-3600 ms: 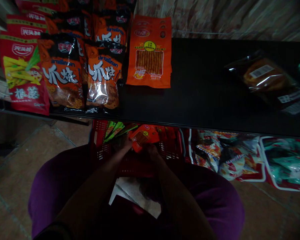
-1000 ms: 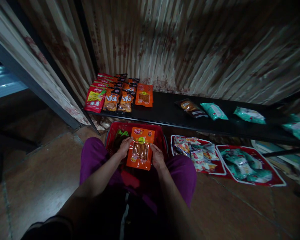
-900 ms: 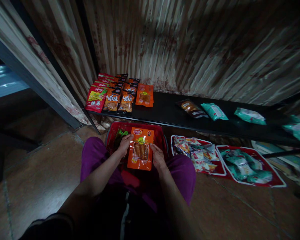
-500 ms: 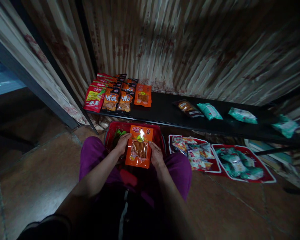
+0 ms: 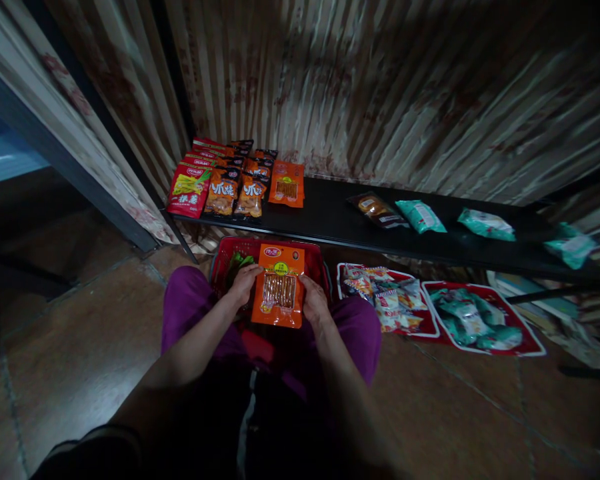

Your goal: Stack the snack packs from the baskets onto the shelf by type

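Observation:
Both my hands hold an orange snack packet (image 5: 279, 293) with a clear window over a red basket (image 5: 221, 262) between my knees. My left hand (image 5: 243, 283) grips its left edge and my right hand (image 5: 313, 305) grips its right edge, fingers curled on it. Green packets (image 5: 237, 261) lie in the basket beside my left hand. A matching orange packet (image 5: 287, 184) lies on the low black shelf (image 5: 330, 223) ahead, next to rows of orange-black packets (image 5: 235, 193) and red packets (image 5: 189, 189).
Further right on the shelf lie a dark packet (image 5: 375, 209) and three teal packets (image 5: 421, 216). Two more red baskets (image 5: 433, 328) of mixed snacks stand on the tiled floor under the shelf. A striped wall rises behind; a door frame (image 5: 55, 143) is at left.
Earlier my hands were reaching down into the red basket; they have since lifted the orange packet out and hold it flat. In the last second the view has only drifted slightly.

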`<state>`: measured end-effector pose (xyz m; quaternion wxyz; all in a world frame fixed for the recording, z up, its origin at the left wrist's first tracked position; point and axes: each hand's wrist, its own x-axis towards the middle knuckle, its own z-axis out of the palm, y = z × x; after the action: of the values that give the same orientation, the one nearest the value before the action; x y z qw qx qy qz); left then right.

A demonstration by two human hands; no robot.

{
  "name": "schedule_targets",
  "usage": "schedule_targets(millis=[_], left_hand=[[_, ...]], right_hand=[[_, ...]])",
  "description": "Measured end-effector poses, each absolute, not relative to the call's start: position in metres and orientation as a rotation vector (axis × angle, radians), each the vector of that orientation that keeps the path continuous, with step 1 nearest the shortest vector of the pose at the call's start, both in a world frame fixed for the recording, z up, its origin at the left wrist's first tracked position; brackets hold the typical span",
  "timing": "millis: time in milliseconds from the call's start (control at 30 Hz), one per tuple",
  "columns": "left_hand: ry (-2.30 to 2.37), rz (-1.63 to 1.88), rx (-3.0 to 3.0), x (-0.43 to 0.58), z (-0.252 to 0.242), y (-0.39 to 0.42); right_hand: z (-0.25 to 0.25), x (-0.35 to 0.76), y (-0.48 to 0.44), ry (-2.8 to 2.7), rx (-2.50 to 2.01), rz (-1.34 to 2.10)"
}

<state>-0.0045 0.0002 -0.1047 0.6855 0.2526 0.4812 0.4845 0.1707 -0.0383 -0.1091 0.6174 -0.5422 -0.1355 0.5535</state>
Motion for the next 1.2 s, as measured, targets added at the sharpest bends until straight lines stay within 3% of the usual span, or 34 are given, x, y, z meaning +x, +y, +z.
schedule_targets(millis=[467,800,1200], left_hand=[[0.95,0.957,0.558,-0.007,-0.095,-0.008],[1.0,1.054,0.446,-0.006,-0.095,0.001],[0.796,0.903,0.517,-0.008,-0.086,-0.006]], right_hand=[[-0.1,0.171,-0.031,-0.292,-1.194,1.366],[-0.091,0.172,-0.064,-0.482,-1.049,1.731],[-0.094,0.173,-0.072,-0.481,-1.057,1.646]])
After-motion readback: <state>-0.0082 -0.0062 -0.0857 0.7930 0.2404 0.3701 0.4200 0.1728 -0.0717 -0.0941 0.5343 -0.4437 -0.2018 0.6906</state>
